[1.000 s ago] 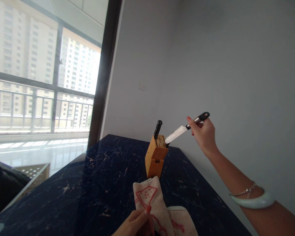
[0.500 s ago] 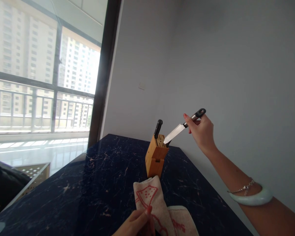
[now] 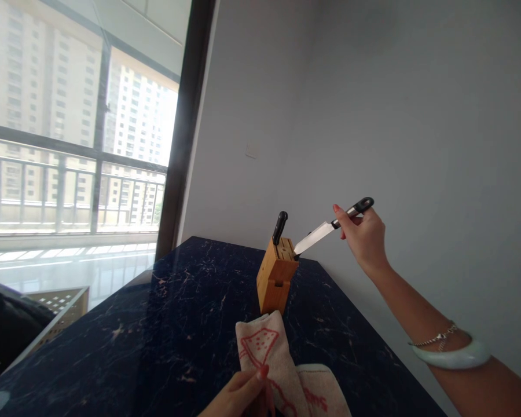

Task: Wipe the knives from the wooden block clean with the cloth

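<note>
My right hand [image 3: 365, 238] is closed round the black and silver handle of a kitchen knife [image 3: 315, 238]. Its blade points down to the left, the tip at the upper right edge of a wooden knife block [image 3: 274, 284]; whether it touches the block I cannot tell. A second knife [image 3: 280, 227] stands in the block with its black handle up. In front of the block lies a beige cloth [image 3: 264, 341] with red drawings. My left hand [image 3: 243, 394] pinches the cloth near the bottom of the view, its fingers partly cut off by the frame.
The dark blue marbled table [image 3: 191, 307] stretches under everything. A grey wall [image 3: 395, 116] rises behind and to the right. At the left are a large window [image 3: 69, 145], a perforated crate [image 3: 65, 304] and a black bag [image 3: 13, 330].
My right hand has moved slightly right with the knife, and the blade tip has shifted from over the block's slots to its right edge. My left hand and the cloth have stayed put.
</note>
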`<state>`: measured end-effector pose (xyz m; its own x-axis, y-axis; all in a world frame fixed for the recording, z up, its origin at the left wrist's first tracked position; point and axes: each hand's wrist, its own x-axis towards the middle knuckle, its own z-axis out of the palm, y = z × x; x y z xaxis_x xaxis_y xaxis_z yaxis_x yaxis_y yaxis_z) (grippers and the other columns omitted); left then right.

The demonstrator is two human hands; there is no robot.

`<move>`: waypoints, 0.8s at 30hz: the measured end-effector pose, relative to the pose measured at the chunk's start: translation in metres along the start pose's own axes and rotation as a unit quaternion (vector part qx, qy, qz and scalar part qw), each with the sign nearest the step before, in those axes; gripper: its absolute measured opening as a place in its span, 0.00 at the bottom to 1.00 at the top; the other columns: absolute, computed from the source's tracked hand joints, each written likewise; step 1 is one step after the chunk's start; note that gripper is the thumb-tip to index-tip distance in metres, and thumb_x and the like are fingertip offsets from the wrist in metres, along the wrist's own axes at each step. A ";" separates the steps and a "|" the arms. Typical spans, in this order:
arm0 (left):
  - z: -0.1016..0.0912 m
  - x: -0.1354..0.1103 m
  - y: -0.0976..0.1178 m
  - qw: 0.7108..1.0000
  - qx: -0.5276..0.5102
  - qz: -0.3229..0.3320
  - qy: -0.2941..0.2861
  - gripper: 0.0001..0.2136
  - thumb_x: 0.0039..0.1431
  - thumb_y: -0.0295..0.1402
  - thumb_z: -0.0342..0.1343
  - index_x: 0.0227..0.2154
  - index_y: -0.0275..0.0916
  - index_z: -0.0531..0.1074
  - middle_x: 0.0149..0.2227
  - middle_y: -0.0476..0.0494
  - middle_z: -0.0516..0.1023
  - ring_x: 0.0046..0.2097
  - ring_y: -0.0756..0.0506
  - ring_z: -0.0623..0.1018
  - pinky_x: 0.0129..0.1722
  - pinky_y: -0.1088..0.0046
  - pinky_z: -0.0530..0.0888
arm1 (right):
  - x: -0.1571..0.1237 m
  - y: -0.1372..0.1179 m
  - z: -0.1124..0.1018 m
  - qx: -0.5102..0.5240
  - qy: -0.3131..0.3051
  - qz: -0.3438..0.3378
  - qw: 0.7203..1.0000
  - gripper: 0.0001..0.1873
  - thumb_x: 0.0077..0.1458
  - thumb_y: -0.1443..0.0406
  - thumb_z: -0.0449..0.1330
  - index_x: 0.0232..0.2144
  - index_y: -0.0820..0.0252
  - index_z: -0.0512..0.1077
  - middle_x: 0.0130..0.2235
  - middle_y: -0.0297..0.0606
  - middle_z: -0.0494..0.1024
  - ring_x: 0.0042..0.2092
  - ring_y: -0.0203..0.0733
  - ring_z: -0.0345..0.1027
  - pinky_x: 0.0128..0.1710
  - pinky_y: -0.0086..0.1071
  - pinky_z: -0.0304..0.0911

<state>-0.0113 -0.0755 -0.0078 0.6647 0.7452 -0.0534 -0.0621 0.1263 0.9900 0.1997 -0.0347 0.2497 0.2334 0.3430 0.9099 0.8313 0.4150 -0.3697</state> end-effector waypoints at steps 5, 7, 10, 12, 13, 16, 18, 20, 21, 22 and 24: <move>0.000 -0.001 0.004 1.000 0.000 -0.001 -0.014 0.31 0.45 0.62 0.41 0.23 0.33 0.68 0.17 0.52 0.62 0.20 0.55 0.59 0.18 0.78 0.52 | -0.005 -0.001 0.009 0.015 -0.017 -0.007 1.000 0.19 0.47 0.49 0.55 0.25 0.58 0.61 0.18 0.29 0.69 0.16 0.33 0.61 0.21 0.28 0.58; 0.000 -0.001 0.003 1.000 0.004 -0.003 -0.015 0.30 0.46 0.61 0.41 0.23 0.34 0.68 0.17 0.52 0.62 0.19 0.55 0.59 0.18 0.78 0.52 | -0.006 -0.003 0.016 0.027 -0.030 -0.013 0.999 0.19 0.46 0.48 0.56 0.28 0.57 0.60 0.19 0.28 0.70 0.16 0.33 0.62 0.20 0.28 0.58; -0.001 0.001 0.001 1.000 0.002 0.006 -0.014 0.31 0.46 0.62 0.41 0.22 0.34 0.68 0.17 0.52 0.62 0.20 0.55 0.60 0.18 0.78 0.52 | -0.010 -0.003 0.030 0.034 -0.081 -0.023 0.996 0.19 0.47 0.48 0.54 0.30 0.56 0.58 0.18 0.27 0.68 0.16 0.34 0.62 0.20 0.27 0.57; -0.002 0.002 -0.002 1.000 0.004 0.015 -0.013 0.32 0.45 0.62 0.40 0.22 0.33 0.68 0.17 0.51 0.61 0.20 0.55 0.59 0.18 0.78 0.51 | -0.012 -0.002 0.040 0.030 -0.119 -0.026 0.992 0.18 0.49 0.48 0.52 0.29 0.56 0.58 0.16 0.26 0.67 0.16 0.34 0.62 0.20 0.27 0.57; -0.002 0.003 -0.003 1.000 0.006 0.021 -0.014 0.32 0.45 0.62 0.40 0.22 0.33 0.69 0.17 0.51 0.61 0.20 0.55 0.59 0.18 0.78 0.51 | -0.014 -0.001 0.044 0.027 -0.132 -0.026 0.991 0.18 0.50 0.49 0.51 0.29 0.56 0.57 0.16 0.26 0.66 0.16 0.35 0.62 0.20 0.27 0.57; -0.003 0.005 -0.006 0.999 -0.003 0.032 -0.022 0.32 0.46 0.62 0.41 0.21 0.32 0.68 0.17 0.51 0.61 0.20 0.55 0.59 0.19 0.78 0.51 | -0.018 0.004 0.054 0.016 -0.150 -0.016 0.988 0.17 0.51 0.49 0.49 0.29 0.56 0.57 0.16 0.26 0.66 0.16 0.35 0.62 0.20 0.27 0.56; -0.004 0.006 -0.008 0.999 -0.019 0.031 -0.026 0.31 0.46 0.61 0.42 0.21 0.32 0.68 0.17 0.51 0.61 0.20 0.55 0.59 0.19 0.78 0.51 | -0.022 0.007 0.059 0.007 -0.162 -0.013 0.987 0.16 0.52 0.50 0.49 0.29 0.56 0.58 0.15 0.26 0.66 0.16 0.35 0.62 0.19 0.27 0.55; -0.004 0.005 -0.008 0.999 -0.025 0.030 -0.027 0.31 0.47 0.60 0.43 0.22 0.32 0.68 0.17 0.51 0.61 0.20 0.55 0.59 0.20 0.78 0.51 | -0.027 0.011 0.063 -0.006 -0.180 -0.016 0.984 0.16 0.52 0.50 0.48 0.29 0.56 0.58 0.15 0.27 0.66 0.16 0.35 0.62 0.19 0.27 0.54; -0.005 0.005 -0.008 0.999 -0.022 0.031 -0.027 0.30 0.47 0.60 0.43 0.22 0.32 0.68 0.18 0.51 0.62 0.21 0.55 0.60 0.20 0.78 0.51 | -0.030 0.014 0.065 -0.012 -0.189 -0.018 0.982 0.15 0.52 0.51 0.48 0.29 0.56 0.59 0.15 0.27 0.66 0.16 0.35 0.62 0.19 0.27 0.54; -0.005 0.004 -0.008 0.999 -0.018 0.032 -0.026 0.30 0.48 0.59 0.43 0.23 0.32 0.69 0.18 0.51 0.62 0.21 0.55 0.60 0.21 0.78 0.52 | -0.034 0.016 0.067 -0.017 -0.197 -0.018 0.980 0.15 0.52 0.51 0.49 0.28 0.56 0.59 0.15 0.28 0.67 0.16 0.35 0.62 0.19 0.27 0.53; -0.005 0.003 -0.007 0.999 -0.011 0.033 -0.024 0.30 0.48 0.59 0.44 0.23 0.31 0.69 0.19 0.50 0.63 0.22 0.54 0.60 0.22 0.78 0.53 | -0.041 0.022 0.071 -0.026 -0.212 -0.015 0.977 0.14 0.52 0.52 0.49 0.28 0.56 0.60 0.15 0.29 0.68 0.16 0.35 0.62 0.19 0.27 0.53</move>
<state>-0.0124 -0.0708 -0.0150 0.6941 0.7196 0.0188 -0.1226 0.0925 0.9881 0.1723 0.0203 0.1914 -0.0120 0.6543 0.7561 0.8619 0.3902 -0.3239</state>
